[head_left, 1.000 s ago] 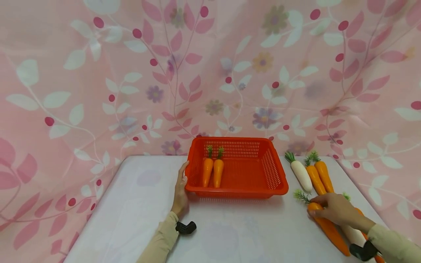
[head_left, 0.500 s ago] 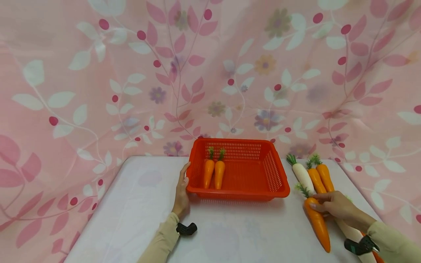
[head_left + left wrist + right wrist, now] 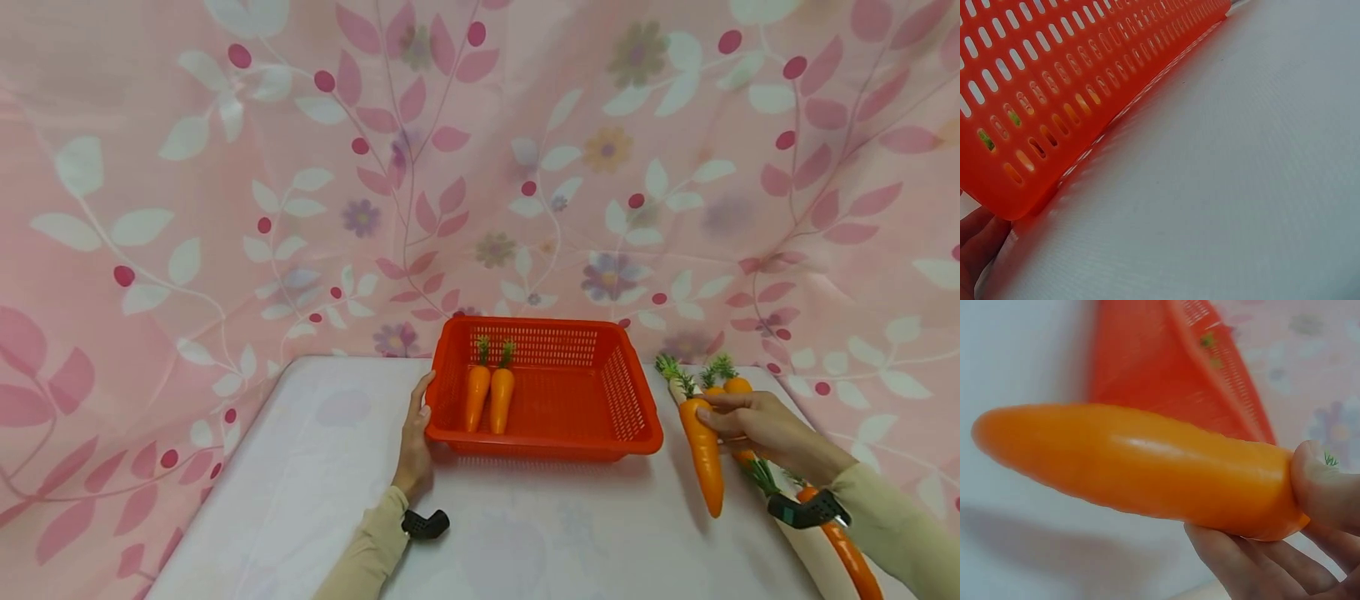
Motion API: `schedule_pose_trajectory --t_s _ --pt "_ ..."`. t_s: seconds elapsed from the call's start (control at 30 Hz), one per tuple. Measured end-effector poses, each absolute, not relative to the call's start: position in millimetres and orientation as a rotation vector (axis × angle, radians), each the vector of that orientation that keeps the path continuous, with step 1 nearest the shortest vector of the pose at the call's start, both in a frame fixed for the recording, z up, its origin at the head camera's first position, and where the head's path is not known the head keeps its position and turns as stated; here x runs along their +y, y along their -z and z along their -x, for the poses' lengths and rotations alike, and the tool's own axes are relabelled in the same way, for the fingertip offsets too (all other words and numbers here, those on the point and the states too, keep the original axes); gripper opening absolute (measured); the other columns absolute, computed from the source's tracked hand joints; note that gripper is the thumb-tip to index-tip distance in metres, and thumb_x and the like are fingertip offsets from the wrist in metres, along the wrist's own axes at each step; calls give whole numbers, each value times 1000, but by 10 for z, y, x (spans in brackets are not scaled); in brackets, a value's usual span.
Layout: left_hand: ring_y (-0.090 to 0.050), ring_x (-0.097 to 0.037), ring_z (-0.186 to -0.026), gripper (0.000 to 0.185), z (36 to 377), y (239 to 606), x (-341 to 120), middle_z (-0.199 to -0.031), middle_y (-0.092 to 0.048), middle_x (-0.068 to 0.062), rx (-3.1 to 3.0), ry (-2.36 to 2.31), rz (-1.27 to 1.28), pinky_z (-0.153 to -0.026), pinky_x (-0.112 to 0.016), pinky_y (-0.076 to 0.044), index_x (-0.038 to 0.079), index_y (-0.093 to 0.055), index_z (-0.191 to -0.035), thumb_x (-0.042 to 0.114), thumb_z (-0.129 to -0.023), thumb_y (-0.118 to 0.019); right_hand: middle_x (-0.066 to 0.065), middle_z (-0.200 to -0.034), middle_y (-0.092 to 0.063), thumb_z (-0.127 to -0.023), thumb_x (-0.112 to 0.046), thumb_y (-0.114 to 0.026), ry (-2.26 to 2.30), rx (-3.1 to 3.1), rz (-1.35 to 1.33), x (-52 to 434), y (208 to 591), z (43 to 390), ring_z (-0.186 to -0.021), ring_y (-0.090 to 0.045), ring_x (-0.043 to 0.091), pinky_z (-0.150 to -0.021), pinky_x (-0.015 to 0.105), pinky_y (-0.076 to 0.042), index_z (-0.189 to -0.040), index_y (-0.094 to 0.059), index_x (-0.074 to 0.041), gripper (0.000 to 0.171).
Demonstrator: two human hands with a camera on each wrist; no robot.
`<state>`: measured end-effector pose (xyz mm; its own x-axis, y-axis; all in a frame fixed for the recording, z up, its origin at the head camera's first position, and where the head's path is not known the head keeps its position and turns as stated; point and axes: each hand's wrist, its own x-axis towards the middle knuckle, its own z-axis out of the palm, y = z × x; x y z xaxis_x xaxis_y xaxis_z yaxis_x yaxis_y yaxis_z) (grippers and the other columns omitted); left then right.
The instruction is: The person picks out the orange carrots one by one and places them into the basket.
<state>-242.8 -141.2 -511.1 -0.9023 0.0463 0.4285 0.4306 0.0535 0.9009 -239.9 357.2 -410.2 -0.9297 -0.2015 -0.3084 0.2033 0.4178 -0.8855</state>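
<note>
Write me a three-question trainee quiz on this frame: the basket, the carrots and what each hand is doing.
1. How many carrots lie inside the red basket?
2. True or false: the right hand has a grip on a white radish.
3. The left hand rests against the basket's: A) left wall, B) right wall, C) back wall.

Key:
1. Two carrots, side by side near the left wall, leaves pointing to the back.
2. False: it holds an orange carrot above the table.
3. A.
</note>
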Motion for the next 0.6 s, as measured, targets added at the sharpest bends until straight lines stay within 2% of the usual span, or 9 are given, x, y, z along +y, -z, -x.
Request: schedule_pose_trajectory --t_s 0.23,0.6 --pt "-24 -13 -148 53 2620 5443 -1411 -161 -25 14 -2015 1919 431 -119 -54 -17 31 -28 -156 34 -102 -24 3 -113 -68 -100 -29 -58 1585 2276 115 3432 3853 2607 -100 -70 21 -86 42 -58 -150 -29 9 69" --pt "-24 -20 -148 53 2614 5424 -1419 -162 -23 9 -2022 1929 444 -118 -59 -19 29 -26 -156 33 -104 -23 -6 -113 -67 -100 -32 -58 1676 2213 160 3215 3649 2914 -103 -68 16 -91 41 -56 -151 -31 5 68"
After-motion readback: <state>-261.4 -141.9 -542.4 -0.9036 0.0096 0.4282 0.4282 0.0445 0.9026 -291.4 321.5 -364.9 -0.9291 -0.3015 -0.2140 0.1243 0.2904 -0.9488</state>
